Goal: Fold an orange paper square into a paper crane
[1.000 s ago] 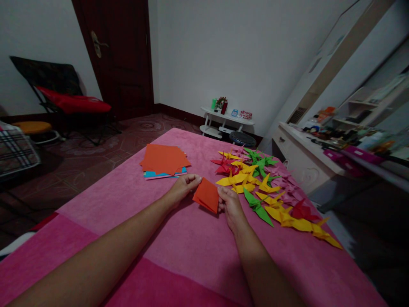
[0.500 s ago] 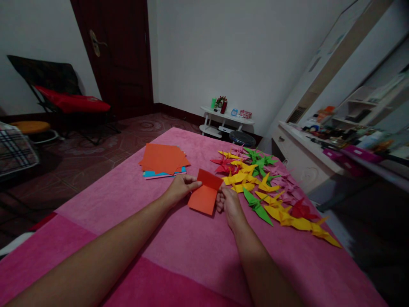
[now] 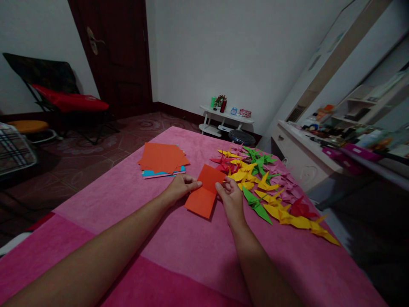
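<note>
An orange sheet of origami paper (image 3: 202, 203), with a crease across its middle, is held slightly above the pink cloth. My left hand (image 3: 180, 187) pinches its left edge near the crease, thumb on top. On the opposite edge my right hand (image 3: 230, 195) grips it, thumb on the face and fingers behind. Left of the sheet lies a stack of orange paper (image 3: 162, 157) with blue and pale sheets beneath. To the right, close to my right hand, sit many folded paper cranes, among them a green crane (image 3: 257, 205) and a yellow crane (image 3: 267, 184).
The pink cloth (image 3: 134, 238) covers the table surface. Beyond it stands a small white shelf (image 3: 227, 114) with a plant and small items. A white dresser (image 3: 303, 157) cluttered with bottles is at right. A folding chair (image 3: 60, 89) stands by the door at left.
The orange paper has opened flatter, its far half tilting down. My right hand has shifted its hold, with the thumb now on the paper's face.
</note>
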### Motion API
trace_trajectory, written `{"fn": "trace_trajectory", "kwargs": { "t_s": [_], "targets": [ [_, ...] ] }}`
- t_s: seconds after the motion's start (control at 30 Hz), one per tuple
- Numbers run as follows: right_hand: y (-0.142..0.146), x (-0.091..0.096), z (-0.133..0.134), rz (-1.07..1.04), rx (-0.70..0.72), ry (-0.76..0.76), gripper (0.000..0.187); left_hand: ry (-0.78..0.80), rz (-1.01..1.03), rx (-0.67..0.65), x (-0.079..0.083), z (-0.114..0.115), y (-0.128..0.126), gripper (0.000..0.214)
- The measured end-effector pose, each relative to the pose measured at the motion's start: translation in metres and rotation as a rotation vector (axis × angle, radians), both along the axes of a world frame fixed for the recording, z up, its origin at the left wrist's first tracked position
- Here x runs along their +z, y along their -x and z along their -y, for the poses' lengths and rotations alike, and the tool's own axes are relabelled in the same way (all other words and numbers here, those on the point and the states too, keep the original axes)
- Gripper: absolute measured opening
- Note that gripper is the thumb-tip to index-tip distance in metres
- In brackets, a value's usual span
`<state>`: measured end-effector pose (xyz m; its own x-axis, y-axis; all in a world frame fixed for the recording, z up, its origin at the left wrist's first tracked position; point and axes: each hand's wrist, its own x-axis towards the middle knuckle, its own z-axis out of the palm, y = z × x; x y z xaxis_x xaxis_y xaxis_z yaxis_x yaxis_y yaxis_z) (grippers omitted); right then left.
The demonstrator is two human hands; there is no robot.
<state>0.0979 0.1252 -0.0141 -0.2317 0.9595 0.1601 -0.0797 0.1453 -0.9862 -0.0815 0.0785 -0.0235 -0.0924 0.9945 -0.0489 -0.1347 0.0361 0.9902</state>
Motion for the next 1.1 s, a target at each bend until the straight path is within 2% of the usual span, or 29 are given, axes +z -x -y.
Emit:
{"fn": "trace_trajectory", "kwargs": {
  "t_s": [0.07, 0.13, 0.23, 0.3, 0.37, 0.43, 0.5, 0.63, 0.73, 0.8, 0.87, 0.9, 0.93, 1.0, 1.07, 1.1],
  "targets": [
    [0.0, -0.002, -0.002, 0.025, 0.03, 0.016, 0.038, -0.012, -0.002, -0.056, 0.0, 0.001, -0.001, 0.035],
    [-0.002, -0.003, -0.005, 0.048, -0.037, -0.011, 0.035, -0.02, 0.002, -0.052, 0.0, 0.0, -0.002, 0.034],
    [-0.005, 0.0, -0.005, 0.093, -0.254, -0.193, 0.035, -0.048, 0.004, 0.144, 0.0, -0.002, -0.004, 0.035],
    [-0.005, 0.005, 0.001, 0.181, -0.307, -0.377, 0.03, -0.074, 0.02, 0.288, 0.001, -0.004, -0.004, 0.035],
    [-0.003, 0.011, 0.009, 0.313, -0.229, -0.584, 0.028, -0.094, 0.046, 0.363, 0.001, -0.006, -0.003, 0.032],
    [0.001, 0.014, 0.017, 0.472, -0.098, -0.776, 0.038, -0.108, 0.089, 0.398, 0.001, -0.006, -0.002, 0.031],
    [0.005, 0.015, 0.022, 0.607, -0.027, -0.895, 0.051, -0.108, 0.152, 0.402, 0.002, -0.005, -0.003, 0.033],
    [0.005, 0.01, 0.017, 0.663, -0.046, -0.979, 0.044, -0.067, 0.225, 0.362, 0.004, -0.001, -0.009, 0.035],
    [-0.003, 0.003, 0.006, 0.543, -0.043, -0.98, 0.04, -0.014, 0.231, 0.288, 0.006, 0.0, -0.012, 0.037],
    [-0.009, 0.0, -0.002, 0.441, -0.034, -0.94, 0.041, 0.016, 0.203, 0.295, 0.01, 0.0, -0.008, 0.037],
    [-0.012, 0.0, -0.007, 0.35, -0.013, -0.883, 0.044, -0.028, 0.098, 0.418, 0.017, 0.002, 0.0, 0.038],
    [-0.013, 0.001, -0.008, 0.314, 0.005, -0.848, 0.045, -0.102, 0.004, 0.51, 0.022, 0.004, 0.005, 0.037],
    [-0.014, 0.003, -0.008, 0.285, 0.032, -0.813, 0.046, -0.202, -0.129, 0.588, 0.027, 0.007, 0.01, 0.035],
    [-0.016, 0.01, -0.006, 0.252, 0.108, -0.759, 0.046, -0.412, -0.46, 0.646, 0.039, 0.019, 0.017, 0.026],
    [-0.021, 0.016, -0.003, 0.251, 0.196, -0.741, 0.043, -0.608, -0.776, 0.519, 0.049, 0.035, 0.017, 0.02],
    [-0.025, 0.018, -0.002, 0.258, 0.231, -0.732, 0.042, -0.693, -0.886, 0.398, 0.052, 0.044, 0.015, 0.021]
  ]
}}
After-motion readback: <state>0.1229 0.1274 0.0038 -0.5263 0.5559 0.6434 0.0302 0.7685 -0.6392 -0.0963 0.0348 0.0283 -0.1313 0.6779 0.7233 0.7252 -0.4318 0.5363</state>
